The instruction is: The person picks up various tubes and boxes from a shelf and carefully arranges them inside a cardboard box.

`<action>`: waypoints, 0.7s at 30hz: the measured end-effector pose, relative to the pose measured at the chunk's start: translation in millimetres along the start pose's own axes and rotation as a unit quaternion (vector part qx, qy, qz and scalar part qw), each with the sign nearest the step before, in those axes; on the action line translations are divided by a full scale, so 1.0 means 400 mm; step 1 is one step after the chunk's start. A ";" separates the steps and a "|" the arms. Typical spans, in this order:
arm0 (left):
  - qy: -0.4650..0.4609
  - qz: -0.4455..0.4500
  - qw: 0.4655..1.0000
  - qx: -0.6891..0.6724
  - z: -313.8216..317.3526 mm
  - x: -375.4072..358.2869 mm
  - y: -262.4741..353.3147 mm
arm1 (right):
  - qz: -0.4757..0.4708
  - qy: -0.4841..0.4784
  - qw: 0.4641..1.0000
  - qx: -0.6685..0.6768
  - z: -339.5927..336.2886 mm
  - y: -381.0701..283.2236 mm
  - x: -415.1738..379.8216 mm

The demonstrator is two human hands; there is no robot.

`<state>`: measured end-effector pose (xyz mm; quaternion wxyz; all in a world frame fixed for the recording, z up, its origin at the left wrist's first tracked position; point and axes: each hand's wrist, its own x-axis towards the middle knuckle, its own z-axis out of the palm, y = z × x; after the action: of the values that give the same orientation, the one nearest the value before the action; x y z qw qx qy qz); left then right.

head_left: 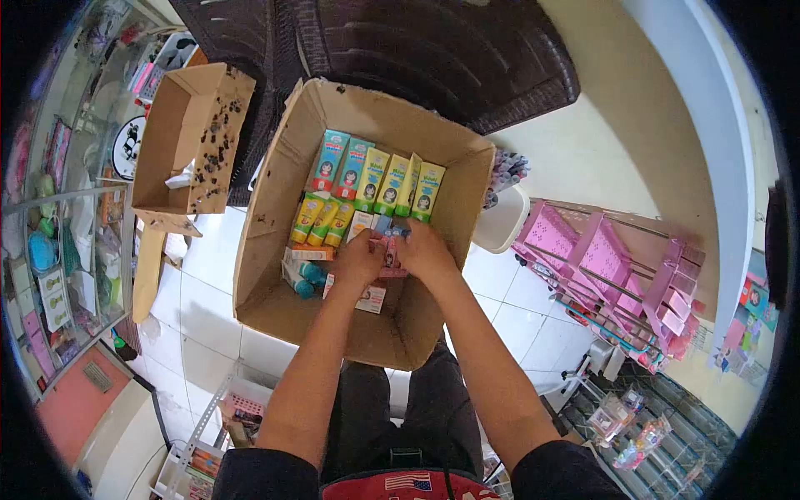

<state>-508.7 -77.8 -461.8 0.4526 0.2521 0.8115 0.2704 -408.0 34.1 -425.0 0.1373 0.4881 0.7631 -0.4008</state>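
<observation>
A large cardboard box [275, 242] stands open before me with both hands inside it. My left hand [358, 260] is curled, its fingertips at the left side of a small pink package [392, 257]. On the opposite side, my right hand [427, 250] bends its fingers round the same package, partly covering it. Behind the hands stand blue-green cartons [331, 158] and yellow-green tubes [387, 193] in a row. Several small yellow tubes [321, 220] lie left of them. Teal-capped bottles [307, 279] and a white carton [371, 298] sit closer to me.
A smaller open carton [179, 158] with dark specks stands at the left. A dark brown woven plastic piece [433, 50] lies behind the box. At the right are a white bin [502, 221] and a pink rack [608, 258]. A glass display case [75, 225] borders the left.
</observation>
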 end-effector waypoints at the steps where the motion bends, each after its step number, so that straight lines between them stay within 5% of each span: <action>1: 0.000 0.007 1.000 -0.016 -0.006 -0.006 0.010 | 0.001 -0.003 1.000 0.012 -0.011 -0.007 -0.015; 8: 0.001 0.032 0.994 -0.105 -0.076 -0.102 0.068 | 0.001 -0.023 0.984 0.174 -0.115 -0.071 -0.176; 10: 0.004 0.060 0.989 -0.137 -0.105 -0.154 0.094 | -0.048 -0.016 0.933 0.357 -0.124 -0.056 -0.229; 21: -0.027 0.187 0.964 -0.186 -0.249 -0.470 0.285 | -0.094 0.065 0.920 0.375 -0.371 -0.056 -0.621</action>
<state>-489.7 -138.7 -229.0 0.4544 0.3178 0.6732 0.4893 -279.6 -17.6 -170.0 -0.1444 0.4550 0.6062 -0.6361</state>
